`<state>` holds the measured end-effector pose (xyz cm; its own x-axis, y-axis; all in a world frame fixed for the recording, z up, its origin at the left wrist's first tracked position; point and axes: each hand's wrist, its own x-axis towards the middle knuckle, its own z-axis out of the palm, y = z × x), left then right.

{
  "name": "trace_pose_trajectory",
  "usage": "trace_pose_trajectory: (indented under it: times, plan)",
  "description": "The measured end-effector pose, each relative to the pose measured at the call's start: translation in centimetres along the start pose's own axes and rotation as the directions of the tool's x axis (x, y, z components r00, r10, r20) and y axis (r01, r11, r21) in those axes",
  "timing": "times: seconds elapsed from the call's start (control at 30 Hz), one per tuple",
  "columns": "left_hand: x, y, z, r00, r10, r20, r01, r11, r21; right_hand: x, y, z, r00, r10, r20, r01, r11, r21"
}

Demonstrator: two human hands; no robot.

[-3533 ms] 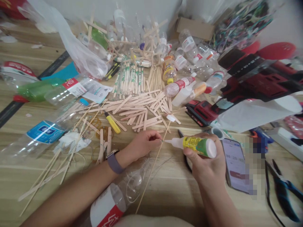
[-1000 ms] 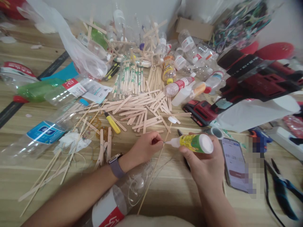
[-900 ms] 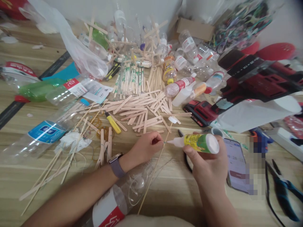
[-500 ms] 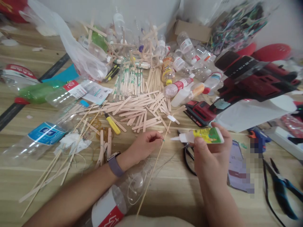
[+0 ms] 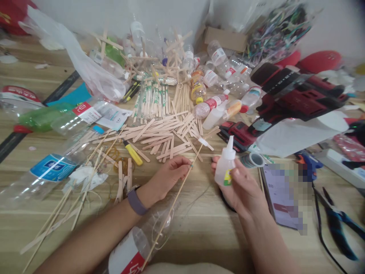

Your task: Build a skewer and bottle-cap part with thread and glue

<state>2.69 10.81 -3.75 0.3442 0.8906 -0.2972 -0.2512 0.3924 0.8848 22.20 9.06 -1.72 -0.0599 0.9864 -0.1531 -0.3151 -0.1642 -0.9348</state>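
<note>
My left hand [image 5: 173, 173], with a watch on the wrist, has its fingers pinched at a small greenish bit on a long thin bamboo stick [image 5: 172, 205]. The stick slants from a white piece [image 5: 202, 142] near the popsicle sticks down to my body, crossing over a clear plastic bottle [image 5: 128, 247]. My right hand [image 5: 242, 186] is wrapped round a small glue bottle [image 5: 226, 167] with a yellow-green label, its nozzle pointing up. Thin thread lies on the table between the hands.
Popsicle sticks [image 5: 159, 137] are piled ahead, with many plastic bottles behind. A yellow-handled tool [image 5: 134, 154] lies left of centre. At right are a red-black power tool [image 5: 296, 99], a tape roll [image 5: 253, 160], a phone [image 5: 279, 194] and pliers [image 5: 336, 224]. A blue-labelled bottle [image 5: 51, 169] lies left.
My right hand has turned the glue bottle from lying level, nozzle towards the stick, to upright. The stick's lower end has swung left. The tape roll has come into sight, and the whole view has shifted slightly.
</note>
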Motion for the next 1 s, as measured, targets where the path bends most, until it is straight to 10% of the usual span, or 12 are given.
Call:
trace_pose_trajectory:
  times: [0.37, 0.8, 0.9, 1.0]
  plan:
    - [0.1, -0.3, -0.1, 0.998, 0.003, 0.055, 0.009, 0.978, -0.209, 0.5, 1.9, 0.6, 0.993, -0.078, 0.092, 0.113, 0.867, -0.485]
    - [-0.8, 0.7, 0.3, 0.998, -0.060, 0.032, 0.065, 0.974, -0.217, 0.1, 0.8, -0.2, 0.952, -0.306, 0.011, 0.247, 0.747, -0.617]
    - [-0.9, 0.8, 0.4, 0.997, -0.082, 0.009, 0.081, 0.971, -0.226, -0.9, -1.8, 0.0, 0.785, -0.619, 0.035, 0.429, 0.501, -0.752]
    - [-0.9, 0.9, 0.5, 0.996, -0.086, 0.005, 0.085, 0.968, -0.235, -1.8, -4.7, 1.3, 0.642, -0.690, 0.335, 0.524, 0.076, -0.848]
